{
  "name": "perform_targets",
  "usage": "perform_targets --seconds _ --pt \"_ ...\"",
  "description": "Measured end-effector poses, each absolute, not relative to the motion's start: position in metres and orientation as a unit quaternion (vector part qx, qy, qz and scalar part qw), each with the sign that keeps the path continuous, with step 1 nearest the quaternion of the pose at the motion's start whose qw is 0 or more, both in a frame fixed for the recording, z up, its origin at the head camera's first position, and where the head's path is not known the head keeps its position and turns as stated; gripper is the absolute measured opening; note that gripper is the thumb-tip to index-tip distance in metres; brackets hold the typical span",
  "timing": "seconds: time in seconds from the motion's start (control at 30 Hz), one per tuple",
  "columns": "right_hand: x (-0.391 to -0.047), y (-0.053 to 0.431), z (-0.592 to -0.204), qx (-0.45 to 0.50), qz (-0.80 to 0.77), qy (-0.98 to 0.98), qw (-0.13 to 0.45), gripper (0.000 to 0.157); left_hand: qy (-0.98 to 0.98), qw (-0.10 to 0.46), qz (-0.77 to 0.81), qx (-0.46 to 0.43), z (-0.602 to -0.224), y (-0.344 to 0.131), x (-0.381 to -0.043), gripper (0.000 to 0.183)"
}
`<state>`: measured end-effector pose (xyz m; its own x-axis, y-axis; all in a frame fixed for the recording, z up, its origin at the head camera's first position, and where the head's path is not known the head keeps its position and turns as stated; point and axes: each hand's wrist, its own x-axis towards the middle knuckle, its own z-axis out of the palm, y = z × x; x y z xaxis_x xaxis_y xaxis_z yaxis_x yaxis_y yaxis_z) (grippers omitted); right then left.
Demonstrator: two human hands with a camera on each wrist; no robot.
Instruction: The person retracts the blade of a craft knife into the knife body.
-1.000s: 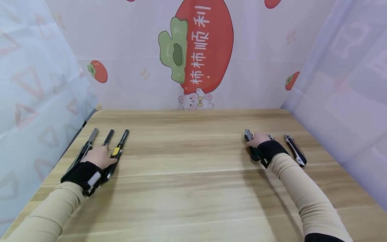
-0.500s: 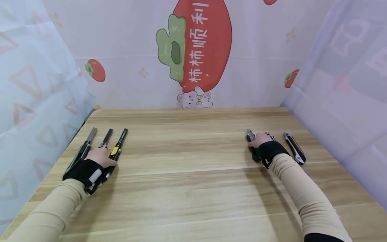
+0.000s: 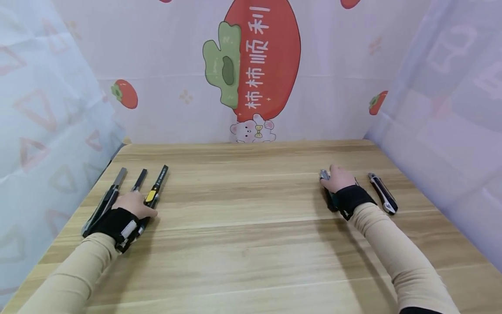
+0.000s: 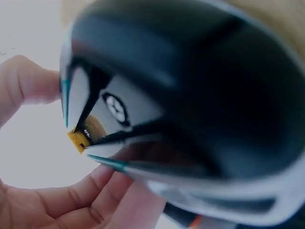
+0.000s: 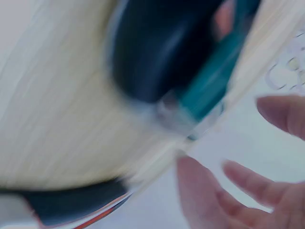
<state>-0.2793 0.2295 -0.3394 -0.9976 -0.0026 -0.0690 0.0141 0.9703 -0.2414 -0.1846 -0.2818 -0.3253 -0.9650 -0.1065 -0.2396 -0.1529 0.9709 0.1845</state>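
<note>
On the left of the table three utility knives lie side by side. My left hand [image 3: 133,205] is over the middle one [image 3: 140,179]. Its thumb and fingers grip the black knife with the yellow slider [image 3: 151,196]; that knife's dark body [image 4: 200,95] fills much of the left wrist view. Beside it lies a grey-bladed knife [image 3: 105,204]. On the right, my right hand [image 3: 339,178] hovers with fingers spread close to a dark knife with teal parts [image 5: 209,78]. Another knife there is mostly hidden under the hand. A black-and-silver knife [image 3: 383,194] lies farther right.
The wooden table [image 3: 243,226] carries the knives near its left and right sides. A white printed cloth [image 3: 168,109] rises behind its far edge, and more cloth hangs along both sides. Both wrists wear black straps.
The tip of the yellow-slider knife has risen slightly in the left hand. The right hand's fingers have spread and reach a little farther forward over the knives.
</note>
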Motion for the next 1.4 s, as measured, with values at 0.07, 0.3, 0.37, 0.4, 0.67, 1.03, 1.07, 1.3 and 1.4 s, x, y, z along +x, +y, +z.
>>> perform_targets --seconds 0.07,0.3,0.37,0.4,0.67,1.03,1.07,1.3,1.4 --pt "-0.278 0.219 -0.336 -0.021 -0.140 0.990 0.005 0.049 0.987 0.100 0.114 -0.056 -0.318 -0.278 -0.186 0.035" --pt "-0.262 0.144 -0.326 -0.155 -0.334 0.929 0.017 0.040 0.982 0.028 0.187 -0.007 -0.298 -0.223 -0.193 0.038" --pt "-0.253 0.118 -0.329 -0.194 -0.393 0.898 0.037 0.038 0.978 0.006 0.210 0.000 -0.299 -0.200 -0.194 0.038" --pt "-0.248 0.105 -0.329 -0.205 -0.416 0.885 0.047 0.038 0.976 -0.005 0.219 0.007 -0.300 -0.188 -0.195 0.038" --pt "-0.221 0.047 -0.330 -0.194 -0.595 0.772 0.112 0.039 0.961 -0.096 0.254 0.052 -0.298 -0.105 -0.189 0.034" --pt "-0.218 0.054 -0.329 -0.200 -0.669 0.706 0.122 0.029 0.950 -0.225 0.181 0.123 -0.303 -0.073 -0.180 0.040" --pt "-0.219 0.055 -0.328 -0.203 -0.664 0.710 0.119 0.029 0.951 -0.218 0.185 0.122 -0.304 -0.074 -0.180 0.038" --pt "-0.217 0.064 -0.313 -0.248 -0.634 0.730 0.065 0.029 0.921 -0.138 0.330 0.157 -0.302 -0.085 -0.177 0.041" --pt "-0.213 0.066 -0.305 -0.280 -0.607 0.743 0.027 0.027 0.874 -0.065 0.439 0.199 -0.305 -0.089 -0.178 0.052"
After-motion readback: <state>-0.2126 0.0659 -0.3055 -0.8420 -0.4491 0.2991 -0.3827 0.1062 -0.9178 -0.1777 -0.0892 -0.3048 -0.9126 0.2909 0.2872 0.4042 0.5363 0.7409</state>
